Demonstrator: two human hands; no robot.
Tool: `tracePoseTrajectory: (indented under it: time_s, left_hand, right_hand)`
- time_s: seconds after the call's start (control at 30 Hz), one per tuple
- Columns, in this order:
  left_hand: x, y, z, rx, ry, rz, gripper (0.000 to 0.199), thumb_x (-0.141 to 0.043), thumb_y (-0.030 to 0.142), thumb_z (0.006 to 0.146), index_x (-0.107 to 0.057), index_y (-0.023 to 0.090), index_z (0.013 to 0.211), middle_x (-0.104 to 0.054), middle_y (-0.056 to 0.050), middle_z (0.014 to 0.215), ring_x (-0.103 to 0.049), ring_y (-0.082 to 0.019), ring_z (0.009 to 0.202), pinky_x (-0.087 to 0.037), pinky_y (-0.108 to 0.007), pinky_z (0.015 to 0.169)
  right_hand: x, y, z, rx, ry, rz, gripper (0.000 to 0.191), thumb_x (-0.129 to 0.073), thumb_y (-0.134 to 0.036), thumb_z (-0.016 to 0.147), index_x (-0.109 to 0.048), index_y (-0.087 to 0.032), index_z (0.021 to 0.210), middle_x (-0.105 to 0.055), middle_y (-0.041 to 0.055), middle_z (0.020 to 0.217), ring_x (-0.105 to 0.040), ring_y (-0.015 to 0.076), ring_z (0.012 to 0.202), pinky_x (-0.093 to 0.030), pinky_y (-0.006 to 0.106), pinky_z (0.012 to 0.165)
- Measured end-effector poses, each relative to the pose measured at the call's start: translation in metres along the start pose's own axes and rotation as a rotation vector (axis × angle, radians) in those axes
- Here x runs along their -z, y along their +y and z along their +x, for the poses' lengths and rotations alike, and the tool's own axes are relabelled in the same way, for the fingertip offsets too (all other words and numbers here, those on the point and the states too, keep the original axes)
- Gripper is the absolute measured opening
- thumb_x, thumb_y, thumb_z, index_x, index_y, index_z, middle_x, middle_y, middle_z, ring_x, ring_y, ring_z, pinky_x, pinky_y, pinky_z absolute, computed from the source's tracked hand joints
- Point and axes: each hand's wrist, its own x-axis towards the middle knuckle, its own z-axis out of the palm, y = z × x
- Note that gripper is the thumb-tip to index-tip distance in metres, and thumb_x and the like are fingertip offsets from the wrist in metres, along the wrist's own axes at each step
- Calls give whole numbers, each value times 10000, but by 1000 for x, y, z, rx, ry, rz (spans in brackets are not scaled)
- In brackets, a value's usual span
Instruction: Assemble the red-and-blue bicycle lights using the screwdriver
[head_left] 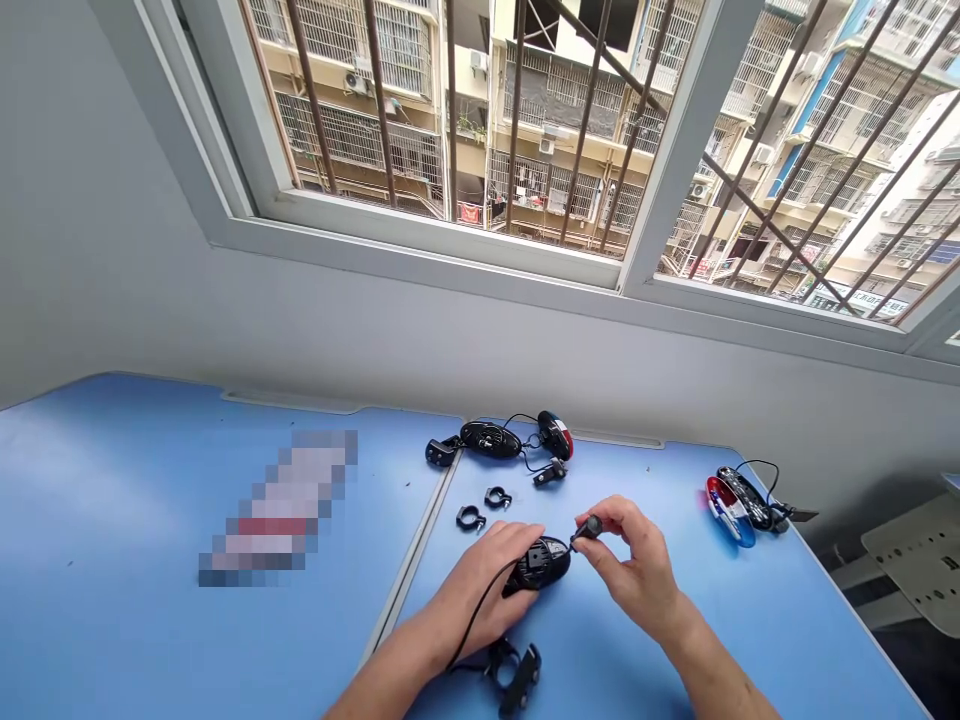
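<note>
My left hand [491, 582] is wrapped round a black oval device [544, 563], like a bicycle horn, with its ribbed underside up. A thin black cable runs from it over my left hand. Just to its right, my right hand [636, 565] pinches a small black cylindrical piece [588, 532] between thumb and fingers. Below my left hand lies a black ring clamp with a button switch [523, 680], at the end of the cable. Two loose black ring clamps, one left [470, 518] and one right [497, 497], rest beyond my left hand.
A second black oval horn [490, 440] with cables and clamps lies near the table's back edge. Another horn in red, white and blue [729, 512] sits at the right. A blurred-out flat item [281, 510] lies left of the table seam [411, 560]. Behind stands a barred window [480, 235].
</note>
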Motion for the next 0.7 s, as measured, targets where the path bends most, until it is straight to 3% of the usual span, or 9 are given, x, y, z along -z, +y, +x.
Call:
tracePoseTrajectory:
  time_s: [0.1, 0.2, 0.33, 0.4, 0.5, 0.7]
  left_hand:
    - [0, 0, 0, -5, 7, -3, 464, -526, 62, 673, -557, 233, 1104, -650, -40, 1073, -570, -234, 956, -484, -361, 859]
    - [-3, -4, 0, 9, 16, -11, 446, -555, 74, 667, -556, 210, 1092, -651, -56, 1070, -571, -243, 962, -480, -375, 875]
    - [-10, -11, -2, -14, 40, -27, 510, -595, 70, 668, -522, 206, 1155, -653, -51, 1084, -570, -240, 974, -466, -378, 904]
    - [-11, -13, -3, -11, 47, -29, 521, -605, 66, 665, -521, 209, 1159, -652, -48, 1086, -571, -241, 979, -467, -376, 906]
    - [-11, -12, -3, 14, 45, -31, 523, -607, 63, 666, -523, 207, 1162, -649, -49, 1091, -569, -246, 998, -467, -380, 914]
    - [-6, -7, 0, 29, 10, -7, 507, -601, 64, 670, -529, 190, 1156, -652, -62, 1090, -571, -250, 996, -470, -377, 901]
  right_hand:
    - [-2, 3, -1, 71, 18, -57, 298, -576, -164, 885, -547, -252, 1168, -639, 24, 801, -625, 152, 688, -568, 281, 594]
    - [4, 4, 0, 131, -44, -75, 411, -527, -101, 897, -512, -273, 1270, -655, 48, 872, -637, 166, 763, -563, 290, 612]
    - [20, 0, 5, 117, -241, -69, 485, -445, -68, 911, -443, -242, 1363, -632, 120, 1194, -596, 226, 1115, -559, 386, 850]
    - [28, -2, 6, 98, -328, -32, 488, -414, -56, 916, -440, -239, 1368, -614, 116, 1253, -568, 226, 1178, -520, 417, 940]
    - [35, -3, 6, 45, -362, 35, 466, -437, -45, 912, -483, -271, 1316, -664, 75, 1180, -627, 191, 1092, -546, 364, 909]
    - [35, 2, 3, 6, -289, 68, 390, -541, -75, 897, -522, -294, 1218, -707, 33, 1026, -680, 155, 913, -579, 296, 806]
